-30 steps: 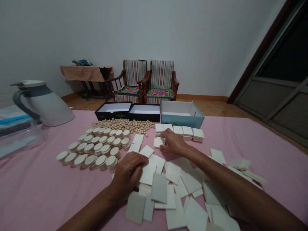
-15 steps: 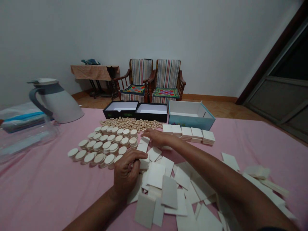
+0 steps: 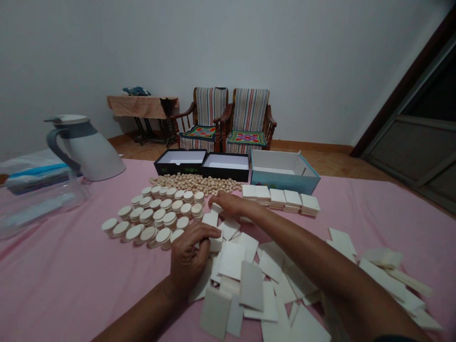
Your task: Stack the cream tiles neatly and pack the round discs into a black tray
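Loose pale square tiles [image 3: 249, 280] lie scattered on the pink tablecloth [image 3: 71, 280] in front of me. My left hand [image 3: 190, 254] rests on the left edge of this heap, fingers curled and pinching a small stack of tiles [image 3: 215, 243]. My right hand [image 3: 228, 204] reaches across to the far left of the heap, fingers bent over a tile beside the round discs [image 3: 160, 216]. A neat row of stacked square tiles [image 3: 281, 198] stands behind it. Small wooden beads [image 3: 195, 183] lie in a band beyond the discs.
Two black boxes [image 3: 201, 164] and a blue box [image 3: 283, 170] stand open at the back. A white jug [image 3: 83, 148] and clear plastic packets [image 3: 35, 190] are at the left. More loose tiles [image 3: 392, 270] lie at the right. Two striped chairs [image 3: 231, 121] stand behind.
My right hand moved left from the row of stacked tiles to the tiles beside the discs. My left hand curled from lying on the tiles to pinching a small stack. The view shifted left.
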### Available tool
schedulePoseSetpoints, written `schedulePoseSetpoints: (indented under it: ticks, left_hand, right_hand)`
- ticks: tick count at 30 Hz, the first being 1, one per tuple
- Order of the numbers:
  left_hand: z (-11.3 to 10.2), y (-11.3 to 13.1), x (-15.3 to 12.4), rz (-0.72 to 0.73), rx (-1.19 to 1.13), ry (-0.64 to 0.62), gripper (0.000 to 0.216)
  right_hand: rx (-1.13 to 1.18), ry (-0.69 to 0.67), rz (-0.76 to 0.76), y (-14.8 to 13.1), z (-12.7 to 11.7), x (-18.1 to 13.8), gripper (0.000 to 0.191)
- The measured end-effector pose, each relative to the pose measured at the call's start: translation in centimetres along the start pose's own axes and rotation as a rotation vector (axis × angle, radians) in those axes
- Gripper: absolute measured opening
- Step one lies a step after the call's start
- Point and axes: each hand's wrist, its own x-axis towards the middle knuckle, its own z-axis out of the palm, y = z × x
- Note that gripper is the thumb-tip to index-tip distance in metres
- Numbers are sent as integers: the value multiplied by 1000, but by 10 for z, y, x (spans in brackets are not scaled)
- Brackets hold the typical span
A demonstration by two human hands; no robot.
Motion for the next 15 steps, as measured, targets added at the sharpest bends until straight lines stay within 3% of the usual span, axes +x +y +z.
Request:
schedulePoseSetpoints:
  ticks: [6,10,15]
  left_hand:
    - [2,-1,-2,22,-35,6,27]
    - [4,-3,-1,41,-49,5,27]
    - [5,-4,0,75,-53,4,28]
  right_hand:
    - [18,264,19,4,-18,-43,54]
    - [13,268,87,14,-29,-83,50]
    - [28,226,188,15,-20,-106,48]
